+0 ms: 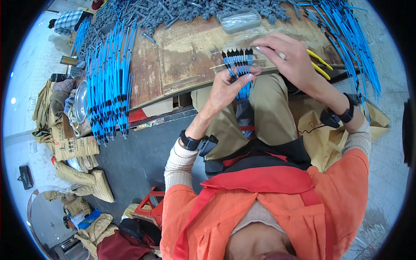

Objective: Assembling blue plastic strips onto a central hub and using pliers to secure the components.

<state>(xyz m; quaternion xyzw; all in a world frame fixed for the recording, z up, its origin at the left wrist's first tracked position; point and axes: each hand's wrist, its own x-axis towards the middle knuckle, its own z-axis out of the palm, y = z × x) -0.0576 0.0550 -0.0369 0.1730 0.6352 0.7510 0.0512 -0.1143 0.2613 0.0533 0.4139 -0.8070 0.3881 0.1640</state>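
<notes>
Over the table's near edge, my left hand [229, 86] is closed round a row of several blue cables with black tips [237, 56], fanned side by side. Their blue lengths hang below the hand between my knees. A thin pale rod [216, 66] crosses the row just above my left fingers, and another runs across nearer the black tips. My right hand [289, 58] is at the right end of the row, thumb and forefinger brought together beside the last tip. What sits between those fingertips is too small to make out.
Grey plastic fittings [190, 11] are heaped along the far side of the wooden table [182, 56], beside a clear plastic box [240, 21]. Blue cable bundles lie left [108, 82] and right [351, 39]. Yellow-handled pliers [321, 71] rest near my right forearm. A red stool [151, 207] stands lower left.
</notes>
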